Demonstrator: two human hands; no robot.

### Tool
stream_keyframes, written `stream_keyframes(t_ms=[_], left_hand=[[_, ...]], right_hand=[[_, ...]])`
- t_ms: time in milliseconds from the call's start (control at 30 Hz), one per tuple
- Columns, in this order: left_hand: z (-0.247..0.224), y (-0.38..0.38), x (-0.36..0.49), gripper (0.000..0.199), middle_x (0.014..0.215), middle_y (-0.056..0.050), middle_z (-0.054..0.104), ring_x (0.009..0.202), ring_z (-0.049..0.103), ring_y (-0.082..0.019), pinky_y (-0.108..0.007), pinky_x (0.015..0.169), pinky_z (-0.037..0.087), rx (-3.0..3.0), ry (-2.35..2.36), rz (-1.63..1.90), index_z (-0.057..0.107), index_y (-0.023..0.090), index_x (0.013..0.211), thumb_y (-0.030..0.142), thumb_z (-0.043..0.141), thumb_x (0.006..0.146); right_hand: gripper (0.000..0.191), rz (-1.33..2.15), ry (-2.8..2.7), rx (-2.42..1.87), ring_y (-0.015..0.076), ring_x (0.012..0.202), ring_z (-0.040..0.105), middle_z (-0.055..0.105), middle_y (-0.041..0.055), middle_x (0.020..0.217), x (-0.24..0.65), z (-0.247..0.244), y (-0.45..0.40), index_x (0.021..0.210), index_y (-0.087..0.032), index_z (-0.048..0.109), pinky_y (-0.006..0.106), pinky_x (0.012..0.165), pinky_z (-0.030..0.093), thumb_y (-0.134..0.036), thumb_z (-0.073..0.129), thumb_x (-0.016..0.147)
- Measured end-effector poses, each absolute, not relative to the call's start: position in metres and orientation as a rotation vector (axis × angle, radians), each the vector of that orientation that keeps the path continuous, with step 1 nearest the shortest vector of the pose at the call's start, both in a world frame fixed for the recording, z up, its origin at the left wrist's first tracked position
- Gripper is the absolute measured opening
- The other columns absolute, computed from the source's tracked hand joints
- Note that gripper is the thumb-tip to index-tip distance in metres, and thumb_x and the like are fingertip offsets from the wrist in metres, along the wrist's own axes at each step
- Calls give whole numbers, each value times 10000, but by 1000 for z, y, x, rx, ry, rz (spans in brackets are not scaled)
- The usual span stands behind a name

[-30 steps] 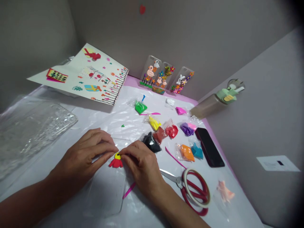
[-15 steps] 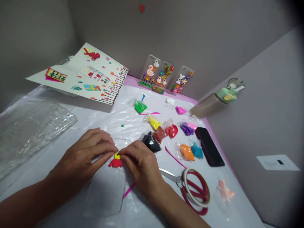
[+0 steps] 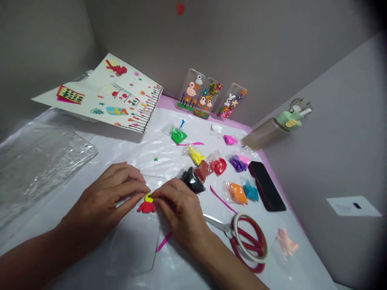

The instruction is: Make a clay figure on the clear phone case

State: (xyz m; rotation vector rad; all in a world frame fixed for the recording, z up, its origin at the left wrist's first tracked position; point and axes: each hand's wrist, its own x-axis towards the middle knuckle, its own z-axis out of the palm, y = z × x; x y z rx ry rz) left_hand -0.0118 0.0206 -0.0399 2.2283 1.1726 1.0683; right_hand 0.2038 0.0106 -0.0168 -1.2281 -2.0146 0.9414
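Observation:
A small clay figure (image 3: 147, 206), yellow on top with dark spots and red lobes below, lies on a clear phone case (image 3: 134, 245). My left hand (image 3: 107, 197) is closed, its thumb and forefinger pinching at the upper left edge of the yellow part. On the other side my right hand (image 3: 178, 209) is also closed, thumb and forefinger pinched against the yellow part by a dark spot. Whatever sits between those right fingertips is too small to make out. A magenta modelling tool (image 3: 164, 241) lies partly beneath my right hand.
Several clay packets surround black clay (image 3: 193, 181) and orange clay (image 3: 238, 193). Right of my right hand are scissors (image 3: 223, 227), a roll of tape (image 3: 264, 253) and a phone (image 3: 267, 187). Behind stand decorated cases (image 3: 190, 90), a bottle (image 3: 266, 133) and a decorated card (image 3: 90, 96).
Both hands stay in nearly the same place. The right fingertips have shifted very slightly on the yellow part, and more of its dark spot shows.

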Motion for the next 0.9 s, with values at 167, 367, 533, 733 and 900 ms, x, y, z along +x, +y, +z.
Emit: stream_keyframes(t_ms=[167, 367, 533, 733, 900], left_hand=[[-42, 19, -13, 174, 1023, 1, 710, 1093, 616, -235, -386, 1034, 445, 2233, 1170, 1039, 755, 322, 986, 238, 608, 1024], [-40, 20, -13, 160, 1021, 4, 716, 1091, 619, -229, -371, 1018, 457, 2262, 1152, 1074, 761, 311, 989, 239, 621, 1020], [-38, 22, -11, 153, 1011, -5, 725, 1092, 631, -247, -381, 993, 470, 2261, 1162, 1096, 758, 303, 972, 251, 621, 1015], [-40, 20, -10, 125, 1019, -7, 719, 1089, 617, -246, -381, 990, 463, 2246, 1159, 1059, 743, 300, 981, 278, 627, 1021], [-43, 20, -9, 116, 1018, -9, 717, 1071, 620, -249, -377, 937, 462, 2219, 1174, 1028, 730, 296, 963, 309, 630, 1020]], right_hand=[[228, 937, -2026, -1228, 201, 883, 641, 680, 51, 902, 204, -17, 11, 1008, -190, 809, 304, 793, 501, -26, 657, 963], [215, 876, -2086, -1205, 202, 878, 640, 673, 62, 912, 204, -17, 10, 1046, -181, 808, 293, 776, 505, -54, 646, 986], [178, 837, -2088, -1195, 198, 891, 653, 687, 71, 946, 205, -18, 10, 1047, -153, 778, 287, 789, 514, -55, 643, 986], [133, 827, -2030, -1213, 181, 842, 645, 675, 45, 900, 205, -19, 12, 984, -160, 735, 275, 765, 507, -69, 639, 987], [148, 810, -2057, -1229, 178, 844, 641, 673, 45, 912, 204, -20, 12, 989, -162, 730, 273, 768, 504, -53, 630, 986]])
